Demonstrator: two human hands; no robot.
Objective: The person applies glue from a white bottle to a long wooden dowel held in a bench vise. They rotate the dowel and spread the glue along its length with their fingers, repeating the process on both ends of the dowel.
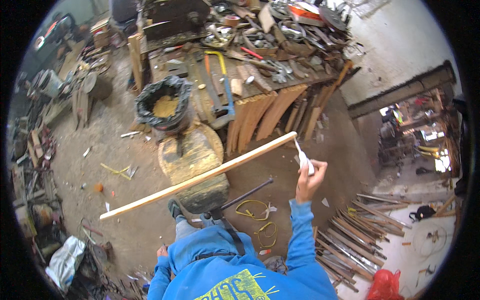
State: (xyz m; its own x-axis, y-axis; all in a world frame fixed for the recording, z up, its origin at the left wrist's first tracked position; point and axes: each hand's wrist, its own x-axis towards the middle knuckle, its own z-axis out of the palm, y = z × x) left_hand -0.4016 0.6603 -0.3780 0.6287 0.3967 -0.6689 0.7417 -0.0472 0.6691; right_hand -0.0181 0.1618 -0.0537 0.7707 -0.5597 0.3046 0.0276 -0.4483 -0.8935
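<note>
My right hand (pixel 309 182) is closed around a small white squeeze bottle (pixel 305 162) with a long thin nozzle. The nozzle tip points up to the right end of a long, slim wooden strip (pixel 200 178) and appears to touch it. That strip runs slantwise across the view, its left end lower and nearer to me. Below its middle is a worn, yellow-stained wooden seat or block (pixel 187 150); whether the strip rests on it I cannot tell. My left hand (pixel 162 251) hangs low beside my thigh, away from the strip, its fingers too small to make out.
Ahead, a cluttered workbench (pixel 255 85) carries a yellow-and-blue hacksaw (pixel 226 80) and metal parts. A bucket lined with black plastic (pixel 145 107) holds sawdust. A dark metal bar (pixel 247 192) sticks out before me. Wood strips (pixel 350 240) lie at the right; scrap piles line the left.
</note>
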